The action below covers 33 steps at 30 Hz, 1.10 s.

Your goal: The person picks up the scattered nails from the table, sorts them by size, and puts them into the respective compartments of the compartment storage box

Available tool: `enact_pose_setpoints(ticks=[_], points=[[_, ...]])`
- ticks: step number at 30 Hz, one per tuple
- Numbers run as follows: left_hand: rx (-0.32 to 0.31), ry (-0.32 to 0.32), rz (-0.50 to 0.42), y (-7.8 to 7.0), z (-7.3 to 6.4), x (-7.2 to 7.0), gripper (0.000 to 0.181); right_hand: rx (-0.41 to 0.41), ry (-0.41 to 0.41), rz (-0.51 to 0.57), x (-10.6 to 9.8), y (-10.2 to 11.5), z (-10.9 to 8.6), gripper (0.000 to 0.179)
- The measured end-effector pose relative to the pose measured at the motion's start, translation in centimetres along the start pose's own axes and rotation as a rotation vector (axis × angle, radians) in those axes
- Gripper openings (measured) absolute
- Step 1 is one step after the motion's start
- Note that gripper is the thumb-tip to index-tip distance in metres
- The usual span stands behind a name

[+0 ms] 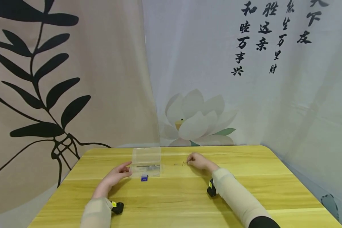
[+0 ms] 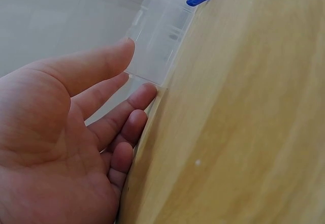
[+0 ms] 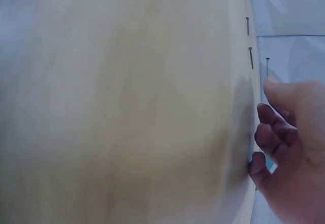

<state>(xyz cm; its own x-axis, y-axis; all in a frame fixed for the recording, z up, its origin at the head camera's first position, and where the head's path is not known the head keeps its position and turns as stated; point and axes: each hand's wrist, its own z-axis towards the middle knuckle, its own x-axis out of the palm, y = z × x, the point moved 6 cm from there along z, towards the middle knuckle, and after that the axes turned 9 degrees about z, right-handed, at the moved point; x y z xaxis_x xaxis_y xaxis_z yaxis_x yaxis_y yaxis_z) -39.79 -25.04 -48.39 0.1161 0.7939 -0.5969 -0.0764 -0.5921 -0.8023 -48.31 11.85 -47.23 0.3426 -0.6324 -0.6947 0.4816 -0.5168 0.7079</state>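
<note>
A clear plastic box lies on the table with its lid raised at the back and a blue latch at the front. Dark slender pieces lie inside, too small to tell apart. My left hand is at the box's left end, its thumb and fingertips at the corner, loosely extended. Farther right, my right hand pinches a thin nail between thumb and finger, its head pointing away from the hand. Two more nails, one nearer and one farther, rest on the table beside it.
The wooden table ends at a back edge just behind the box. Printed cloth hangs behind it and at the sides. Each wrist wears a small black camera, the left and the right.
</note>
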Motion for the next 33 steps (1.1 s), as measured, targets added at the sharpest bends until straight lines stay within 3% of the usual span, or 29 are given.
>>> enact_pose_setpoints(ticks=[11, 28, 33], points=[[-0.003, -0.006, 0.003, 0.0, -0.4, 0.1, 0.06, 0.077, -0.079, 0.047, -1.0, 0.7, 0.6, 0.019], [-0.001, -0.003, 0.001, 0.2, -0.5, 0.0, 0.06, -0.025, -0.098, 0.046, -1.7, 3.4, 1.1, 0.015], [-0.004, -0.002, -0.003, 0.0, -0.3, 0.0, 0.059, -0.007, -0.101, 0.05, -1.8, 3.2, 1.1, 0.015]])
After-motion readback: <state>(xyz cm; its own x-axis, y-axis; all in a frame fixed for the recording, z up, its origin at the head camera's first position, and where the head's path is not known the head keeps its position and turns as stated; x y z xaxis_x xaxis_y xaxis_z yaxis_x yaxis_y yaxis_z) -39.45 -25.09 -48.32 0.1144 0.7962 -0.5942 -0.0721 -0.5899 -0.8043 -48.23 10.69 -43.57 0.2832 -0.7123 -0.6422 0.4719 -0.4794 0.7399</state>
